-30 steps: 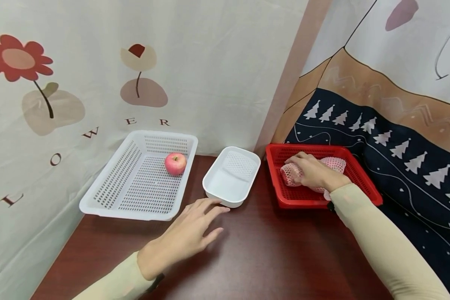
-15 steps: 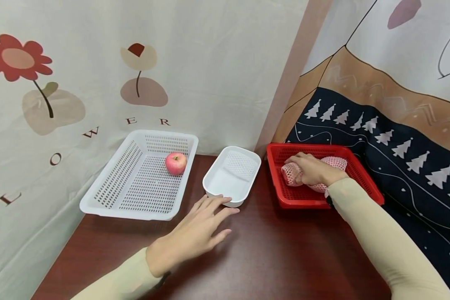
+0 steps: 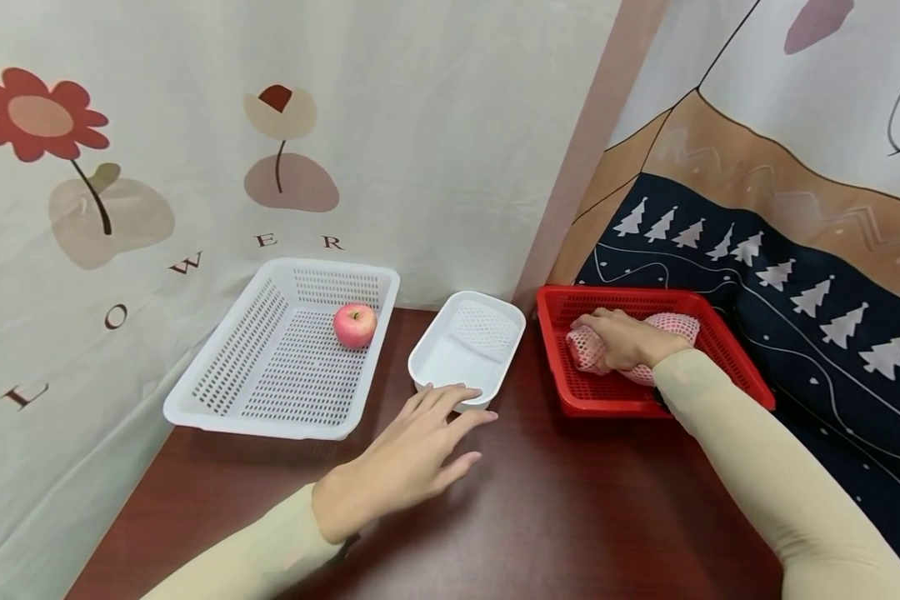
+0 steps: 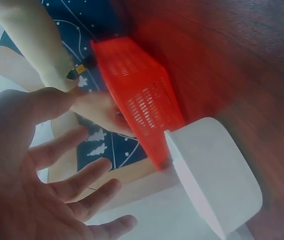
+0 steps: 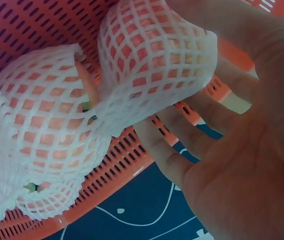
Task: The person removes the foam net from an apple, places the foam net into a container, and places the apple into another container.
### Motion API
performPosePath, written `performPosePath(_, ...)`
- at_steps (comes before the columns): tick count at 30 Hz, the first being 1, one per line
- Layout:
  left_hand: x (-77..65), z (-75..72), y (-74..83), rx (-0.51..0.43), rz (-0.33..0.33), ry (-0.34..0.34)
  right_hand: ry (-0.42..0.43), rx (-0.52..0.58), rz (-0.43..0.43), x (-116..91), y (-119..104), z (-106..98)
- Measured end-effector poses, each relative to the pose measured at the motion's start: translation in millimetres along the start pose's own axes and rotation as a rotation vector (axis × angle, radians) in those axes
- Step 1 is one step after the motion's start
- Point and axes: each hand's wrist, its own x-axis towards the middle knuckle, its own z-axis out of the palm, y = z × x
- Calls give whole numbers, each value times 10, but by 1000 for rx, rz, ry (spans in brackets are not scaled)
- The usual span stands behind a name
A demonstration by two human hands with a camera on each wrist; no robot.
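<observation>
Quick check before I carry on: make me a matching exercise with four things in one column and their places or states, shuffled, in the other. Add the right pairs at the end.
Column one
1. Bare apple
2. Small tray
3. Left hand
4. Right hand

Column two
A. Holding a netted fruit
B. Holding nothing, fingers spread apart
C. Inside the white basket
D. Between the white basket and the red basket

Pairs: 1-C, 2-D, 3-B, 4-A
</observation>
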Motion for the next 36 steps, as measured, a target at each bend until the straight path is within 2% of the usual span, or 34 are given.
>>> performPosePath(13, 162, 21, 72, -29, 1, -7, -41, -102, 24, 82, -4, 28)
performPosePath(22, 251, 55, 69, -44, 6, 0, -14, -189, 15, 100, -30, 33)
performPosePath(28, 288, 81, 68, -60, -16, -24, 2, -190, 32, 87, -32, 36)
performPosePath(36, 343, 129, 48, -75, -10, -9, 46, -157, 50, 87, -26, 42)
